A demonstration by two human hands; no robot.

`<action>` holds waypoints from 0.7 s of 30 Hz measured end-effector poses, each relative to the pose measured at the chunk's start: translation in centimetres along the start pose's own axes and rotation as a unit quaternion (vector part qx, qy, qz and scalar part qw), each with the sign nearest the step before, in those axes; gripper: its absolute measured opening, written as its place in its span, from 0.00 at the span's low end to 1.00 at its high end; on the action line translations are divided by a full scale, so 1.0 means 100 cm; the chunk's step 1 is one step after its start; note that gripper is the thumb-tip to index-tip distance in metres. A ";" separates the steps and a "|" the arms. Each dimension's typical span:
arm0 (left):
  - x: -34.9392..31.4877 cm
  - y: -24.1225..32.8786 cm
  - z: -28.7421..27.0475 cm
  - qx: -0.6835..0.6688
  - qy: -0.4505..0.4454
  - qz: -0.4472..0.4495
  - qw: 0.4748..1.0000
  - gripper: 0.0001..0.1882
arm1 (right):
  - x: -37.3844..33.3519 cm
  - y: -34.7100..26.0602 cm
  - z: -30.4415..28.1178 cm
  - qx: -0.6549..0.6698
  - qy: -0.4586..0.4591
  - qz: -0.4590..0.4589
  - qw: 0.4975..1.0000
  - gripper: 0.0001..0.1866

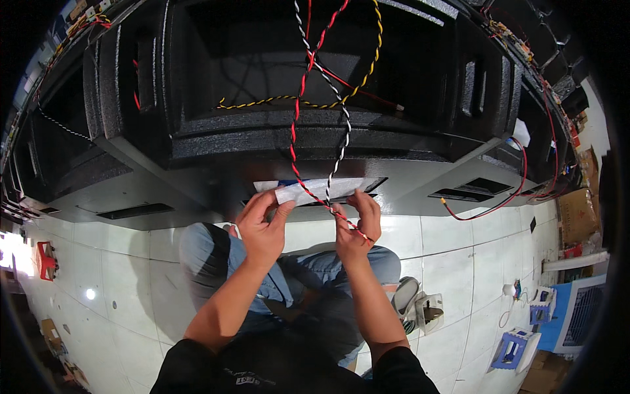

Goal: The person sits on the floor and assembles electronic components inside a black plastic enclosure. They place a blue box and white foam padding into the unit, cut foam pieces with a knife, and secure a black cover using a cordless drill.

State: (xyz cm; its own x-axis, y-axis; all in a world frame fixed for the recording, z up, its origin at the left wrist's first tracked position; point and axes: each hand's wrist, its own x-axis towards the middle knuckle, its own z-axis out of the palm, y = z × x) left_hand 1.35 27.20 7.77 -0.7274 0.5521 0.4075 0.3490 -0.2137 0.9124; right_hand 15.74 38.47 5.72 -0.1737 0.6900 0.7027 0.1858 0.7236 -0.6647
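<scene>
Over tiles [453, 289], white strip [312, 191] (tilted) lies between both grips [262, 228] [361, 226]

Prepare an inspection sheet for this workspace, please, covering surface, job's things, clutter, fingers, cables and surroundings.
Surface: pale tiled floor.
Job's things: white strip, held at an opening in the black cabinet.
Clutter: clear container beside grey footwear.
Fingers: left fingers pinch the strip's left end; right fingers are at its right end, grip unclear.
Cables: red-black wire and white-black wire hang across the strip; yellow-black wire lies inside the cabinet.
Surroundings: blue-and-white stools, cardboard box, right.
</scene>
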 end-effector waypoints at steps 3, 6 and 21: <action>0.000 -0.001 0.013 0.025 0.063 0.056 0.996 0.16 | 0.000 0.007 0.007 0.056 0.017 0.043 0.997 0.23; 0.007 -0.003 0.009 0.189 0.096 0.195 0.958 0.14 | 0.000 0.017 0.007 0.057 0.018 0.042 0.997 0.21; 0.033 0.011 -0.011 0.240 0.049 0.181 0.952 0.19 | 0.008 0.024 0.007 0.024 -0.004 0.041 0.999 0.15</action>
State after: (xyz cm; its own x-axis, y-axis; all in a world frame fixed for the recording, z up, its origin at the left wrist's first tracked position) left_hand -1.32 27.87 10.14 -0.5512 0.4283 0.7160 0.8006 0.0298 0.5985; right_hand 15.38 40.78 4.50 -0.1673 0.7469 0.6436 0.1537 0.6646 -0.7312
